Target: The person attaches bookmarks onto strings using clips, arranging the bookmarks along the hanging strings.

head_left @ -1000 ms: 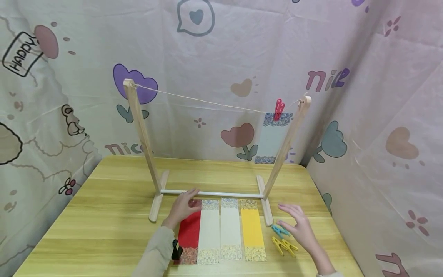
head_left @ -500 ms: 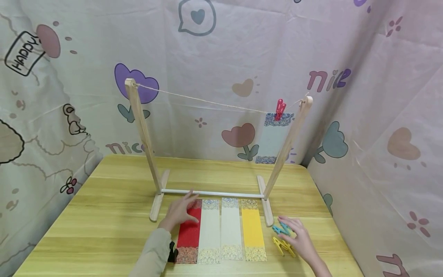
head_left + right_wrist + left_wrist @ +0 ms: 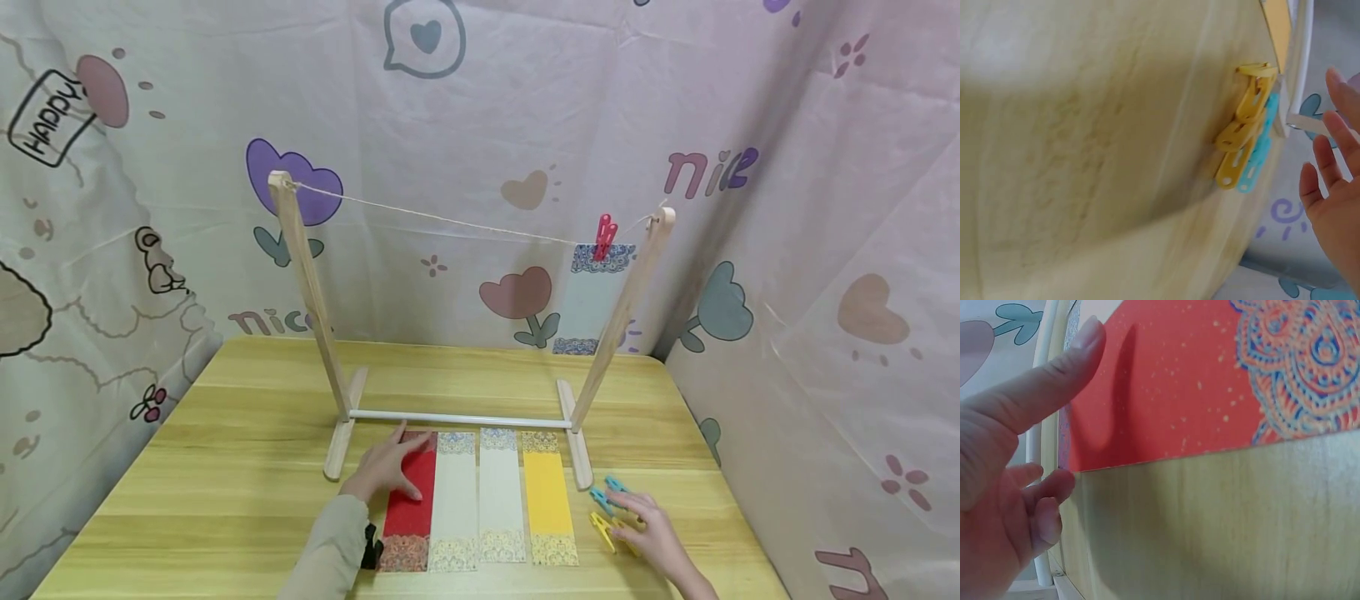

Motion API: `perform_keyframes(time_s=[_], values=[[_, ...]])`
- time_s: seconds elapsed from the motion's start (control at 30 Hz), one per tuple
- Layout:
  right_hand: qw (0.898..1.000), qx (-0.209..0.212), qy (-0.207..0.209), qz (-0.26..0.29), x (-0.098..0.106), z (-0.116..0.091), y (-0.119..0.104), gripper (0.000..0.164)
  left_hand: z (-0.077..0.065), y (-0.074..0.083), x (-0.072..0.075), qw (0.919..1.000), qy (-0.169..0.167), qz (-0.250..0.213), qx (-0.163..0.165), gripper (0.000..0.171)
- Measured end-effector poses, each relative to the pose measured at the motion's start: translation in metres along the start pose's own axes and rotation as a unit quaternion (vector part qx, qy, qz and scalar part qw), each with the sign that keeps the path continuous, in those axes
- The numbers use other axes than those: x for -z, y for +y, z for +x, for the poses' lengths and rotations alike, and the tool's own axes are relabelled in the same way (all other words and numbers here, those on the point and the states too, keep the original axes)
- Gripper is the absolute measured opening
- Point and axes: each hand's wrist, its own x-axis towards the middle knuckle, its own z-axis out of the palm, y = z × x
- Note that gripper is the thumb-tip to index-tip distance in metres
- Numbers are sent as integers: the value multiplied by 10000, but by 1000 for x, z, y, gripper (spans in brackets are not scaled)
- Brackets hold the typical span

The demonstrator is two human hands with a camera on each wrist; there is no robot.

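My left hand (image 3: pixel 384 471) hovers at the upper left of a red card (image 3: pixel 408 517) with patterned ends. In the left wrist view its thumb stretches over the red surface, other fingers loosely bent near the edge; nothing is held. Two pale cards (image 3: pixel 454 500) and a yellow card (image 3: pixel 548 496) lie alongside in a row. On the right, my right hand (image 3: pixel 654 537) is spread over blue clothespins (image 3: pixel 602 502) and yellow clothespins (image 3: pixel 602 532), partly covering them. The right wrist view shows those yellow clothespins (image 3: pixel 1254 100) apart from the relaxed fingers.
Behind the cards stands a wooden frame (image 3: pixel 309 283) with a white bottom bar (image 3: pixel 465 419). A string (image 3: pixel 442 218) spans its posts. Near the right post, red clothespins (image 3: pixel 604 237) hold a pale blue card (image 3: pixel 588 300) on the string. A printed cloth surrounds the table (image 3: pixel 187 500).
My right hand has come down and nearer over the clothespins. My left hand has drawn back slightly left from the white bar, its thumb lower over the red card.
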Motion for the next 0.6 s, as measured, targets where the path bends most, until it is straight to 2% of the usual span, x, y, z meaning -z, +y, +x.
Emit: perform_keyframes(time_s=[0.3, 0.47, 0.6], values=[[9937, -123, -1110, -96, 2, -9, 15, 55, -5, 1, 0, 9993, -314, -108, 179, 98], [9891, -260, -1441, -135, 2, -11, 20, 55, -6, -1, -1, 9991, -381, -40, 158, 97], [9881, -258, -1507, -165, 2, -12, 21, 55, -6, -2, -2, 9992, -360, -71, 169, 95]])
